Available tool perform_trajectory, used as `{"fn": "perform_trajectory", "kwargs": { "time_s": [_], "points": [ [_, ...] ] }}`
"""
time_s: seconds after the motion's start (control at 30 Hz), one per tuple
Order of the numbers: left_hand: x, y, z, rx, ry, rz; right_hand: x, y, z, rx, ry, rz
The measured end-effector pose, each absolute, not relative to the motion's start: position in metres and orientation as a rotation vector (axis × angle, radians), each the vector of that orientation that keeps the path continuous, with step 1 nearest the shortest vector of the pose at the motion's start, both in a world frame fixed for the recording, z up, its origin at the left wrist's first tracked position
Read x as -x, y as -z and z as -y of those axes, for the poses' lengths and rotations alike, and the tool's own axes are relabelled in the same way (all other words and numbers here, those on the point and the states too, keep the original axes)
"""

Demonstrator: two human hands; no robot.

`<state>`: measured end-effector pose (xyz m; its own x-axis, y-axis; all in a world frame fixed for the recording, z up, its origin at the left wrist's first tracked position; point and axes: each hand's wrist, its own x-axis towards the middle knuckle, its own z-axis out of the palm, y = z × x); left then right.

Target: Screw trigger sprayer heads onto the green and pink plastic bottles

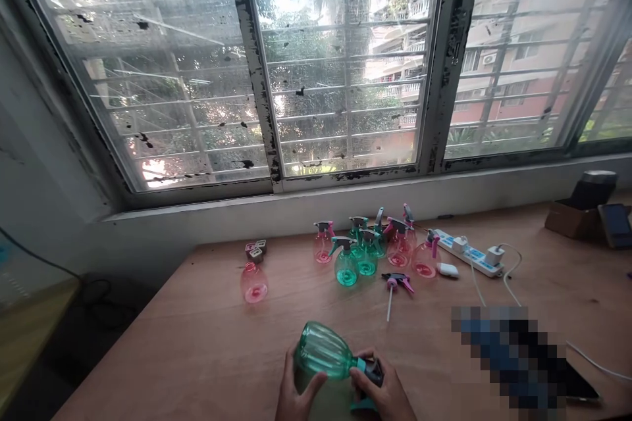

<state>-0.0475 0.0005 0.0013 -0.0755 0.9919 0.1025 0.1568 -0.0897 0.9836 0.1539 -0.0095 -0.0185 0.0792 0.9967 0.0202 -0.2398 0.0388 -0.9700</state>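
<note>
A green translucent spray bottle (323,350) lies tilted on its side at the near edge of the wooden table (197,342). My left hand (293,396) cups the bottle's body from below, fingers curled round it. My right hand (382,393) is closed on the bottle's teal and grey trigger head (369,371). Beyond them a loose pink trigger head with its dip tube (396,284) lies flat on the table.
Several pink and green spray bottles (368,250) stand in a cluster near the window sill. A headless pink bottle (254,283) stands alone at the left by small cubes (255,250). A white power strip (469,253) with cables lies at the right; a cardboard box (573,218) sits far right.
</note>
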Motion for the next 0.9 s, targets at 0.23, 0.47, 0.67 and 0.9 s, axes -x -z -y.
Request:
{"fn": "perform_trajectory", "kwargs": {
  "time_s": [0.23,0.47,0.67,0.9],
  "points": [
    [0.046,0.008,-0.007,-1.367,-1.344,-1.303,-0.154,0.021,0.007,1.032,-1.243,0.963],
    [0.041,0.017,-0.006,-1.262,-1.350,-1.335,-0.153,0.023,0.006,1.025,-1.236,0.944],
    [0.053,0.014,-0.011,-1.366,-1.317,-1.294,-0.153,0.026,0.004,1.006,-1.244,0.916],
    [0.048,0.022,-0.008,-1.308,-1.316,-1.289,-0.156,0.027,0.005,1.004,-1.242,0.944]
  ]
}}
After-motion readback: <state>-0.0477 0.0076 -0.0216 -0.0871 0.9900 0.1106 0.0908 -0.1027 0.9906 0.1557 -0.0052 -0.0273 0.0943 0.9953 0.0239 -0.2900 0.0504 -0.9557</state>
